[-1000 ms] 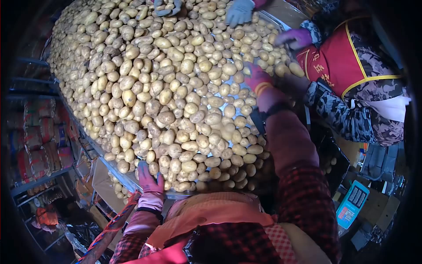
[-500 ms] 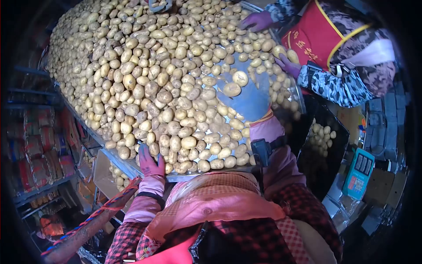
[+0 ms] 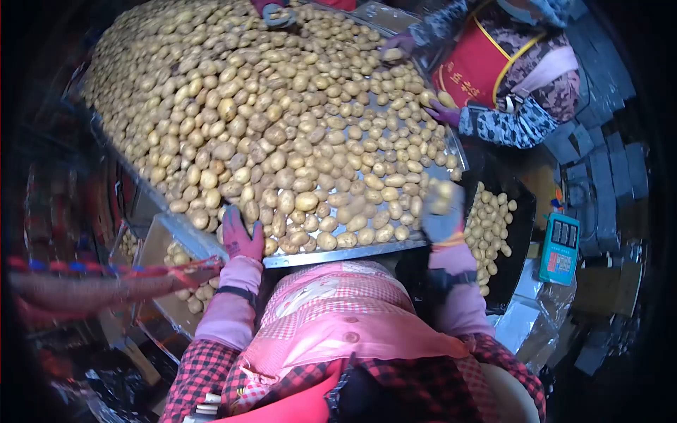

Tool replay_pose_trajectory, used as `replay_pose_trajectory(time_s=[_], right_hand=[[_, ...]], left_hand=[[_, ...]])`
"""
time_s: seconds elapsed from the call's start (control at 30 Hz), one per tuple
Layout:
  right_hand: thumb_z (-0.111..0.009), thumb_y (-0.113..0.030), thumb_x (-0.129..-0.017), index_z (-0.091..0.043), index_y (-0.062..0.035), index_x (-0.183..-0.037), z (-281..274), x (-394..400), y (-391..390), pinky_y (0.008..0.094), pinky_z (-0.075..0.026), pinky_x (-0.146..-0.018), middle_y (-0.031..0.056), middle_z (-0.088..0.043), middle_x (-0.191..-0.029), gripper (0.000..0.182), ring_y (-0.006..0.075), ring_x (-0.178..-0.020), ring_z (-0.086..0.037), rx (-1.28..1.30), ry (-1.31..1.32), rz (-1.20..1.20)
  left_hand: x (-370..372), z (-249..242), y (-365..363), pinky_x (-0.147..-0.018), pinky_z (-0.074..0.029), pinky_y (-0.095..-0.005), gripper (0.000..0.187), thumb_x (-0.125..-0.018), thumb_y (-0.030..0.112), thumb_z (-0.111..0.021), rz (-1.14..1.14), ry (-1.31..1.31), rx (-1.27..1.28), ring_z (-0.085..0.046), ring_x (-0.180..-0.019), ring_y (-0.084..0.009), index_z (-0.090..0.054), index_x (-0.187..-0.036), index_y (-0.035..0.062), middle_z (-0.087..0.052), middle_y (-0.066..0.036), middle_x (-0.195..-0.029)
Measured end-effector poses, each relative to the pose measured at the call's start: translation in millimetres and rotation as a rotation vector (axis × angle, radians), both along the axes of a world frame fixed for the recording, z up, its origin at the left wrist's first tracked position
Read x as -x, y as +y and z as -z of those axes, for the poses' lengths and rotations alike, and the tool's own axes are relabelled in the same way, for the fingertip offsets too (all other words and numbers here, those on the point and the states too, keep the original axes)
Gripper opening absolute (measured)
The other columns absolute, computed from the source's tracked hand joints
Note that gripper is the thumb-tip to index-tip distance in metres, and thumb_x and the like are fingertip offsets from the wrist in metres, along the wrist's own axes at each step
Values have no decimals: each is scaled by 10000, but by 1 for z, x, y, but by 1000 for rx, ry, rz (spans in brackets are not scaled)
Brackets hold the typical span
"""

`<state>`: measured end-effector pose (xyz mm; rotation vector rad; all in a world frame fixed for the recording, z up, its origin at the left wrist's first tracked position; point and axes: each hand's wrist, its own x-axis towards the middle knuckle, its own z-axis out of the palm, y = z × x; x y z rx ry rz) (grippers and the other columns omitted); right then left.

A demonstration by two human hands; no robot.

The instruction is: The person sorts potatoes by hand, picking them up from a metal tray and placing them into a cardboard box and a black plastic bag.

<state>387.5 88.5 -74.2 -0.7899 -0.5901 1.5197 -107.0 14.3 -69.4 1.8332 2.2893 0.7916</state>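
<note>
A broad heap of potatoes covers the metal sorting table in front of me. My left hand, in a pink and grey glove, rests at the table's near edge with fingers spread against the closest potatoes. Over at the right end, my right hand, gloved in blue-grey, is blurred by motion. Pale potatoes show in its palm and fingers. Just right of that hand, a black-lined container holds more potatoes.
Across the table, a co-worker in a red apron has purple-gloved hands at the potatoes; another gloved hand is at the far edge. A cardboard box with potatoes and a rope-wrapped bar lie left. A teal scale stands right.
My right hand has swept from over the potatoes to the table's right end, beside the container, with potatoes in it. My left hand stays at the near edge. The view has shifted.
</note>
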Motion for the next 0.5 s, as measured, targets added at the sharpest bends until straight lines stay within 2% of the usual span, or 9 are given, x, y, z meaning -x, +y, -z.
replay_pose_trajectory(time_s=[0.07,0.13,0.2,0.27,0.3,0.33,0.37,0.43,0.5], right_hand=[[-608,-186,-961,-475,-29,-1279,-25,-33,-31,284,-506,-848,70,-583,-1123,379,170,-937,-586,91,351,261],[-625,-180,-954,-444,-15,-1323,-31,-14,-50,291,-497,-894,96,-577,-1183,442,189,-994,-583,49,-423,436],[-635,-186,-952,-436,-13,-1326,-18,-1,-53,308,-493,-955,135,-542,-1298,458,236,-1122,-569,190,320,208],[-603,-113,-960,-427,-82,-1367,-41,46,-51,317,-496,-984,102,-494,-1343,445,198,-1166,-534,285,164,-96],[-602,-58,-950,-414,-99,-1385,-83,93,-59,325,-503,-981,98,-485,-1341,475,183,-1150,-538,352,340,-168],[-580,-207,-965,-463,-140,-1374,-61,107,-54,321,-517,-925,91,-526,-1315,430,197,-1142,-564,257,207,-428],[-597,-191,-955,-471,-123,-1364,-55,124,-57,318,-518,-913,95,-541,-1291,433,194,-1126,-573,254,110,-571],[-631,-158,-934,-487,-90,-1343,-52,174,-75,314,-519,-888,103,-571,-1242,439,189,-1094,-592,232,-63,-847],[-665,-125,-914,-502,-56,-1322,-52,225,-101,309,-521,-864,111,-601,-1193,445,184,-1063,-610,100,-242,-1170]], left_hand=[[0,-5,-8,-1144,-269,-499,749,-812,272,-678,-4,29,-67,-348,-1357,-440,-369,-1424,-29,-373,-285,-1453],[-8,-12,-18,-1141,-283,-486,710,-829,251,-660,14,8,-119,-355,-1356,-432,-379,-1421,-23,-391,-271,-1446],[-18,-18,-30,-1125,-322,-460,617,-868,207,-621,117,-227,-82,-401,-1333,-407,-414,-1404,-19,-447,-248,-1412],[-20,-4,-46,-1089,-385,-416,471,-913,154,-568,212,-603,84,-504,-1262,-359,-502,-1357,12,-554,-215,-1320],[-12,11,-56,-1067,-410,-404,439,-918,177,-571,389,-463,105,-543,-1222,-349,-542,-1340,60,-588,-198,-1282],[-13,27,-63,-1042,-432,-402,424,-924,211,-571,461,-262,169,-562,-1197,-346,-561,-1332,94,-603,-174,-1271],[-15,-21,-92,-1025,-445,-404,436,-923,247,-581,441,-444,152,-582,-1171,-340,-559,-1333,102,-612,-175,-1258],[-10,-43,-125,-1028,-446,-400,416,-922,283,-590,445,-611,318,-592,-1165,-320,-594,-1297,103,-634,-165,-1228],[0,-8,-168,-1021,-449,-407,409,-921,293,-591,377,-712,266,-598,-1156,-316,-608,-1283,104,-638,-164,-1220]])
